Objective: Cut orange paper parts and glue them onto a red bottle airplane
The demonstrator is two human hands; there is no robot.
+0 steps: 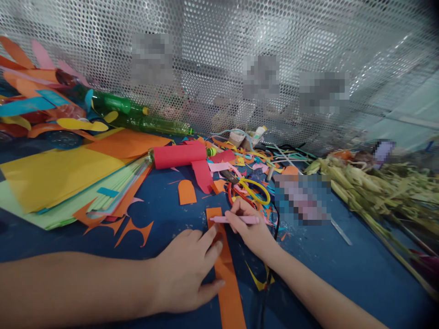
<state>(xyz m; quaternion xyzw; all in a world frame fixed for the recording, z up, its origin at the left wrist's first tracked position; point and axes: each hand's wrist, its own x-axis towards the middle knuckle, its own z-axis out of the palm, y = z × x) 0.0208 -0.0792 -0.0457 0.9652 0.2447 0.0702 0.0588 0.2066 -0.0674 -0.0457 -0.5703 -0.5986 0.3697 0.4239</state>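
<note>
A long orange paper strip [228,288] lies on the blue table in front of me, running towards the near edge. My left hand [187,269] rests palm down with fingers spread, its fingertips on the strip. My right hand [252,228] grips a pink marker [236,220], whose tip points left over the strip's far end. Just beyond the strip is an orange paper piece with a rounded top [187,192]. Further back lies a bottle wrapped in red paper [180,155], with a red paper flap hanging from it and a yellow-green cap.
Coloured paper sheets [65,173] are stacked at the left, with green bottles [151,123] behind. Yellow-handled scissors [254,191] lie among scraps beyond my right hand. A black cable [276,219] crosses beside it. Dried plant stalks [370,192] lie at right; a perforated metal screen [212,55] stands behind.
</note>
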